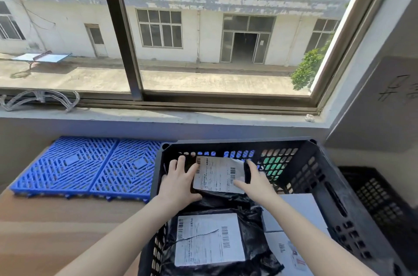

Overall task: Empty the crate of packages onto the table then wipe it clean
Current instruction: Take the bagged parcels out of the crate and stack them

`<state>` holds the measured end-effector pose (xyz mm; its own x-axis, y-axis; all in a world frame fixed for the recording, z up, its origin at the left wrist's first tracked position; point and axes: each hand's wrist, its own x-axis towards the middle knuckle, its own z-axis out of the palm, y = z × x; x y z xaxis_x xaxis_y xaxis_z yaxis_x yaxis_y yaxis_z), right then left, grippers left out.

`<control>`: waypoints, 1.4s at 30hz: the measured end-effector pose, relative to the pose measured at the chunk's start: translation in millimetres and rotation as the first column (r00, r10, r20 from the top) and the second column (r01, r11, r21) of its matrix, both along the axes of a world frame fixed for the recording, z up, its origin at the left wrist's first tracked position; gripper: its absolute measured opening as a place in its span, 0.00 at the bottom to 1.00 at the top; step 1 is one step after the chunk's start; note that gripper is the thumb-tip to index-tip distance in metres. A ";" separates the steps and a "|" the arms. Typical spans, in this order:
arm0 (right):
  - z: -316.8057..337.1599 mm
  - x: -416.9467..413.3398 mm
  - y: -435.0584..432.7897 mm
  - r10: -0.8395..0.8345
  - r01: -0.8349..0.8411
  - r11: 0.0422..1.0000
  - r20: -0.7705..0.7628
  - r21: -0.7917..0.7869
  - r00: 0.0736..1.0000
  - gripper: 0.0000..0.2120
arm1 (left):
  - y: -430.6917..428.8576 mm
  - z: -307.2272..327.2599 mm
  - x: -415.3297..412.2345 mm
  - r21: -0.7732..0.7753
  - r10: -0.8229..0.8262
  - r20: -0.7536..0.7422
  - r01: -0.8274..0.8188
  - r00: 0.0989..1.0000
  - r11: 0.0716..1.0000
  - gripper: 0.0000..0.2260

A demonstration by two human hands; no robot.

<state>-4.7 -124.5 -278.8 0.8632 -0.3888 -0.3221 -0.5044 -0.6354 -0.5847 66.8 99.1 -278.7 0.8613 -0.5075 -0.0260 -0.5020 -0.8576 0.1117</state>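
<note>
Arms outstretched into the crate, left hand and right hand clasp the far package between them

Both hands on a package inside the crate.
From my feed, the left hand and right hand hold a labelled package by its sides inside the black crate; blue grid mats lie just left.
</note>
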 end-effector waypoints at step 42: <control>61.4 -34.3 0.5 -0.505 0.150 0.607 0.233 0.780 0.831 0.43 | 0.9 59.6 -29.0 -0.620 -0.116 0.182 0.205 0.976 0.758 0.26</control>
